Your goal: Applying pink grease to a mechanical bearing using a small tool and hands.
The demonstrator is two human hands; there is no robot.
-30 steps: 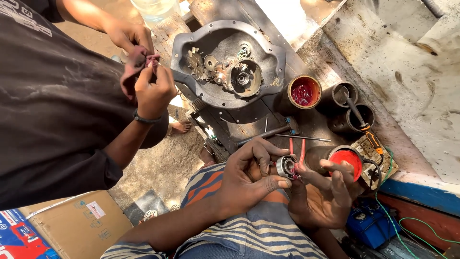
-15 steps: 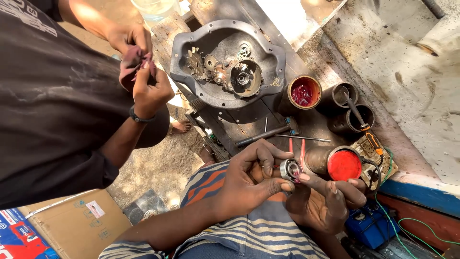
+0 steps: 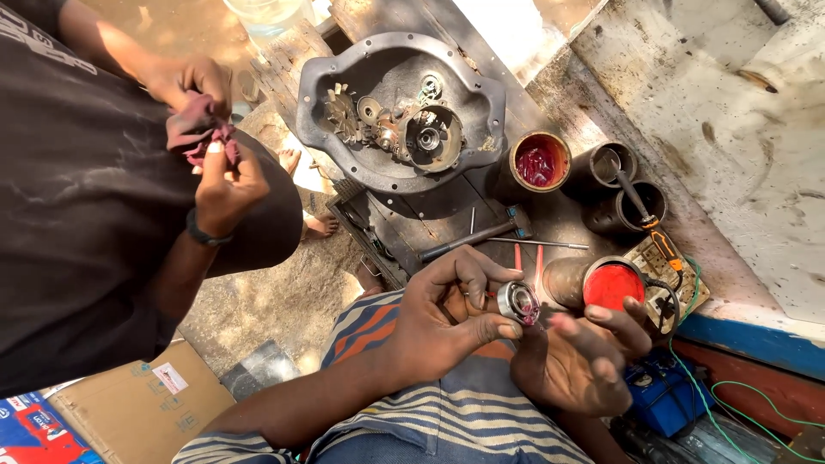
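Since half a second ago the right hand (image 3: 577, 361) has opened flat, palm up, beneath the bearing (image 3: 518, 302). Left hand (image 3: 443, 318) pinches that ring between thumb and fingers, just left of the red grease tin (image 3: 612, 286); its bore seems to face upward. Farther off, beyond the tin, lies the gear housing (image 3: 400, 112).

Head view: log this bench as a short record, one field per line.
left hand: pinches a bearing between thumb and fingers
right hand: open palm beside the bearing, fingertips red with grease
grease tin: red, tipped on its side by the right hand
housing: gears inside, on the bench
hammer: lies on the bench
other person: wipes hands with a rag
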